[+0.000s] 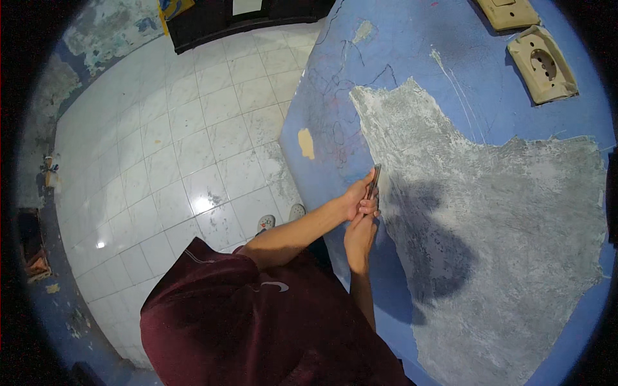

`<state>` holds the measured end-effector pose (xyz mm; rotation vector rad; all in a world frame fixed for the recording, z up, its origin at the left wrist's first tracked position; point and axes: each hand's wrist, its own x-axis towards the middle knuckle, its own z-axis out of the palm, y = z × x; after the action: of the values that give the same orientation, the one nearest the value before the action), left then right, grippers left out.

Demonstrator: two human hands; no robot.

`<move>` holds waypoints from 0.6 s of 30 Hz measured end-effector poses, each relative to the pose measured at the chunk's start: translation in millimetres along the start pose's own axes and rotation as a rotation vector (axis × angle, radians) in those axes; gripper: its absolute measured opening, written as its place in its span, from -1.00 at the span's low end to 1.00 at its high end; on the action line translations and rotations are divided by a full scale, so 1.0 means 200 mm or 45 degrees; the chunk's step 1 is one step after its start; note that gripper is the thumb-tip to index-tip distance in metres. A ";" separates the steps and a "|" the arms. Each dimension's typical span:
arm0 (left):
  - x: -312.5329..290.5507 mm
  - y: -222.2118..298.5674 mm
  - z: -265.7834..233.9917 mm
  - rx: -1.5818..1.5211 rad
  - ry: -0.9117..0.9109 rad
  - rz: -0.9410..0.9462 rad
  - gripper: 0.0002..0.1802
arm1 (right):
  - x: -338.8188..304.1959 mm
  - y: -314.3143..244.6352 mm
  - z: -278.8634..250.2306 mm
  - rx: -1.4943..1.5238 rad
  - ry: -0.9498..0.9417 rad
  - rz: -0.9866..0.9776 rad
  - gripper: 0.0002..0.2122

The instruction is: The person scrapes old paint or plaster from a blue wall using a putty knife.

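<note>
Both my hands grip a slim dark scraper (pixel 376 174) at the left edge of a bare grey patch (pixel 489 219) on a blue wall (pixel 412 38). My left hand (pixel 356 195) is the upper one, closed round the tool with its thumb along it. Just below, my right hand (pixel 360 233) is closed on the tool's lower part, touching the left. Fingers hide most of the handle. The blade shows only as a narrow strip close to the wall; I cannot tell whether it touches.
At the upper right, a beige socket (pixel 543 64) and a beige switch (pixel 508 13) are mounted on the wall. White floor tiles (pixel 187 122) spread out on the left. A dark piece of furniture (pixel 212 29) stands at the far end. My shoes (pixel 266 222) are beside the wall.
</note>
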<state>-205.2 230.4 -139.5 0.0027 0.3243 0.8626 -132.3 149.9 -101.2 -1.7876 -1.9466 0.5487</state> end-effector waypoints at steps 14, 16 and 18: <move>0.02 0.04 0.01 -0.066 -0.026 -0.119 -0.32 | 0.08 -0.04 -0.02 0.055 -0.008 0.065 -0.77; 0.03 0.11 0.00 -0.135 0.034 0.061 -0.31 | 0.10 -0.05 0.00 0.118 0.023 -0.008 -0.76; -0.01 0.08 0.01 -0.060 0.141 0.008 -0.31 | 0.10 -0.08 0.00 0.072 -0.041 0.012 -0.77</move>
<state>-217.0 239.6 -134.3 -0.0879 0.4083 0.8784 -146.1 169.3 -90.5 -1.7645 -1.9254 0.6326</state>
